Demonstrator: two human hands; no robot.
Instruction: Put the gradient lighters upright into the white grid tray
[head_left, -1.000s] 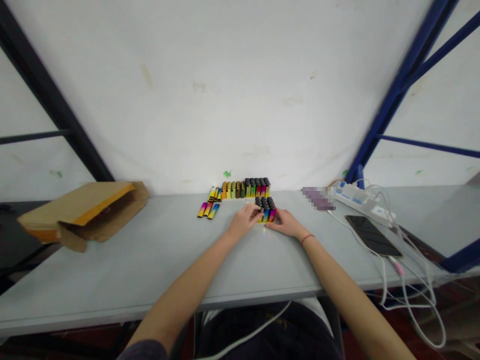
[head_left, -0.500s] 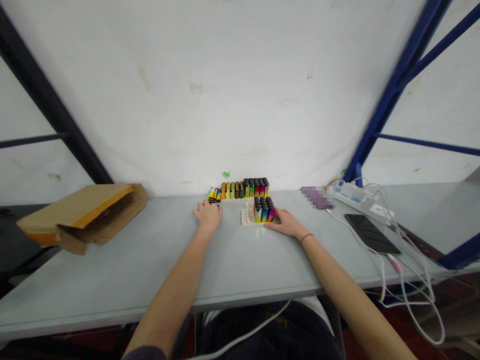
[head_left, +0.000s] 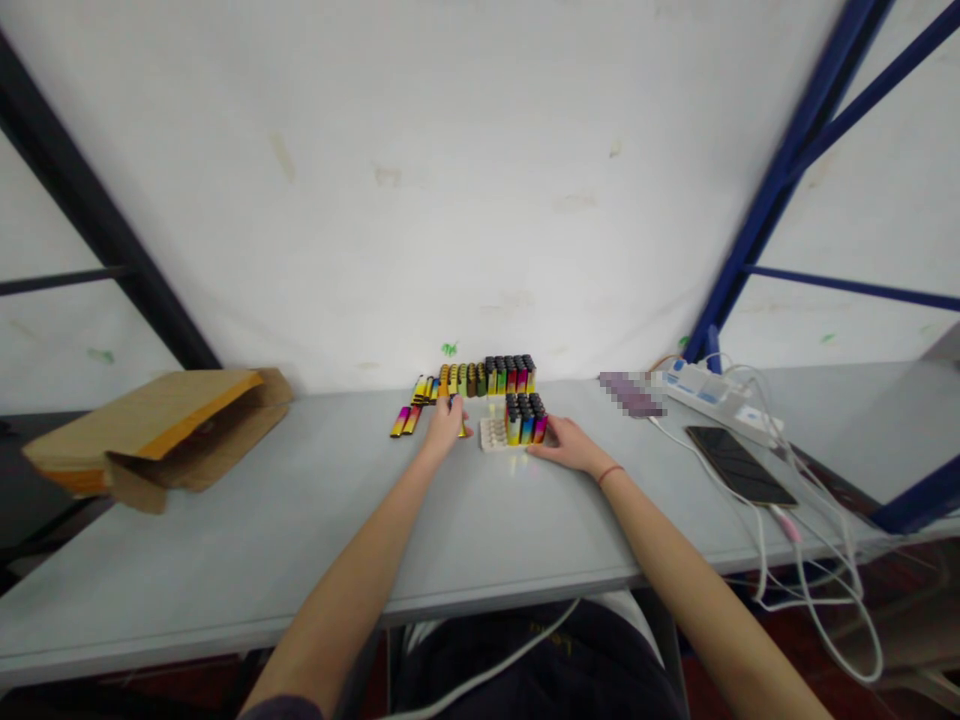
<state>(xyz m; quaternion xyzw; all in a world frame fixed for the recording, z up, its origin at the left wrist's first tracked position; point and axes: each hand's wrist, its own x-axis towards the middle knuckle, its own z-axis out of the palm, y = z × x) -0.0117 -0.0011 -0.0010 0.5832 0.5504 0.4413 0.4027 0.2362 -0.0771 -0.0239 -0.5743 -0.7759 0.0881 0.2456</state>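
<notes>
The left hand (head_left: 445, 425) is shifted rightward, a yellow lighter (head_left: 460, 429) pinched in its fingers; the right hand (head_left: 566, 446) is kept relaxed against the white tray (head_left: 491, 438).

Left forearm (head_left: 337, 590) and right forearm (head_left: 675, 560) bare. Thin red cord band (head_left: 611, 473) on the right wrist — single strand. Dark purplish sleeve (head_left: 281, 708) at the left upper arm. Dark garment (head_left: 525, 670) over the torso — faint pale lettering, too blurred to read; white fabric (head_left: 626, 610) at its edge.
</notes>
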